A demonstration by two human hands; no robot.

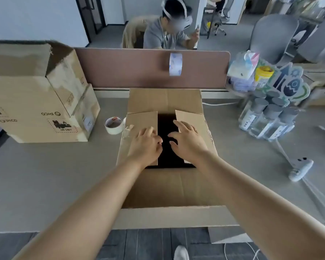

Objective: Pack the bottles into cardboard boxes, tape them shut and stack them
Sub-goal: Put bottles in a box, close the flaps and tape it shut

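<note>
An open cardboard box [165, 101] stands on the grey desk in front of me, its far and near flaps laid outward. My left hand [145, 142] presses on the left inner flap [141, 121] with fingers slightly bent. My right hand [188, 140] presses flat on the right inner flap [190, 117]. A dark gap shows between the two flaps; the box's contents are hidden. Several clear bottles with grey caps [268, 119] stand grouped at the right of the desk. A roll of tape [114, 125] lies just left of the box.
Stacked cardboard boxes [36, 102] fill the desk's left. A brown divider [124, 68] with a tape roll [175, 64] on it closes the far edge; a person sits behind it. A white controller [300, 169] and cables lie at right, beside tissue packs [242, 70].
</note>
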